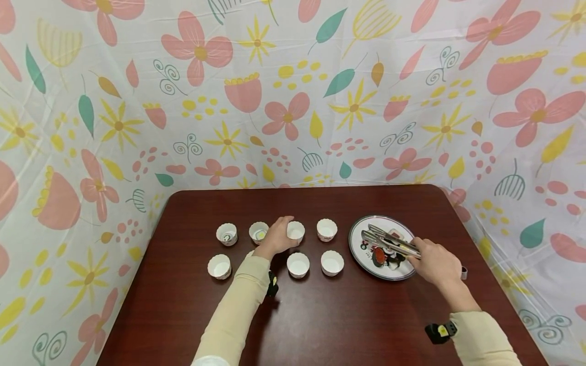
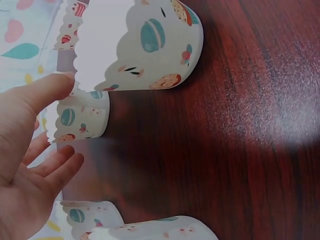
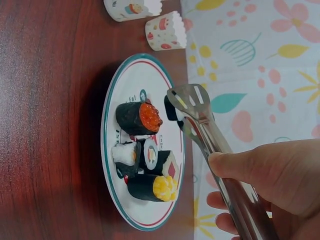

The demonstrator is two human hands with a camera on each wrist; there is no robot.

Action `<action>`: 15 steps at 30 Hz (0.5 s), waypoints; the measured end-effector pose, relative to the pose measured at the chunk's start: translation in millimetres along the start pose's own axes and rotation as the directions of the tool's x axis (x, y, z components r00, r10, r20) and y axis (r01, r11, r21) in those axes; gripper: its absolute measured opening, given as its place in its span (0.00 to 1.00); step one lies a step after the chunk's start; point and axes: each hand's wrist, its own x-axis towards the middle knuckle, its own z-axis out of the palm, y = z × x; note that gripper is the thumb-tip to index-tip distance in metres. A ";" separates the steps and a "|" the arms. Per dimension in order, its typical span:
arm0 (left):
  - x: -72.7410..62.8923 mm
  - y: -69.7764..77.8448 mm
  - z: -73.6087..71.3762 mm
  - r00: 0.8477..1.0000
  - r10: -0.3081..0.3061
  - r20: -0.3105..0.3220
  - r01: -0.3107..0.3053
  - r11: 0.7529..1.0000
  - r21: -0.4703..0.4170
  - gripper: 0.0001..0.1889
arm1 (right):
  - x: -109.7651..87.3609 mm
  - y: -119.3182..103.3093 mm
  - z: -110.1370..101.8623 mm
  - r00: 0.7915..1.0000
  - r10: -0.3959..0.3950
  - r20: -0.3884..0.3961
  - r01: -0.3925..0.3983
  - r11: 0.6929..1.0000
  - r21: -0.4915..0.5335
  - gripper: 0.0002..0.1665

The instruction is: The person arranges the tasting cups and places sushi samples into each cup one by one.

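Tongs [image 3: 214, 135] of silver metal, gripped by the right hand [image 1: 438, 262], slant left and away past nearby orange-topped, black-wrapped sushi [image 3: 138, 119]; the left hand [image 1: 275, 238] holds a white paper cup [image 1: 297, 232].

Head view bright; left wrist: tabletop [image 2: 292, 117] glare.

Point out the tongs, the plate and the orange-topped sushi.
Tongs [image 3: 239, 200]: right wrist view, on the metal handle.
Plate [image 3: 134, 80]: right wrist view, on the bare white surface near its upper end.
Orange-topped sushi [image 3: 146, 118]: right wrist view, on its orange top.
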 end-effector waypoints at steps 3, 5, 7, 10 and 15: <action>0.4 0.6 2.0 1.000 -0.012 0.007 0.012 1.000 0.003 0.39 | -0.4 0.0 -0.4 1.000 -0.001 0.005 0.001 1.000 -0.001 0.25; 0.4 0.5 2.8 1.000 -0.023 0.013 0.023 1.000 -0.008 0.39 | -0.5 0.3 -0.3 1.000 0.000 0.007 0.000 1.000 -0.002 0.25; 0.2 0.2 3.7 1.000 -0.024 0.006 0.024 1.000 -0.014 0.38 | -0.5 0.4 -0.6 1.000 0.001 0.007 -0.001 1.000 -0.002 0.25; 0.0 -0.1 4.5 1.000 -0.014 -0.011 0.014 1.000 -0.006 0.37 | -0.8 -0.3 -0.9 1.000 0.000 -0.001 0.000 1.000 0.002 0.24; 0.3 -0.9 6.0 1.000 -0.016 -0.027 0.016 1.000 -0.011 0.34 | -1.4 -2.2 -1.8 1.000 0.001 -0.009 -0.001 1.000 0.009 0.23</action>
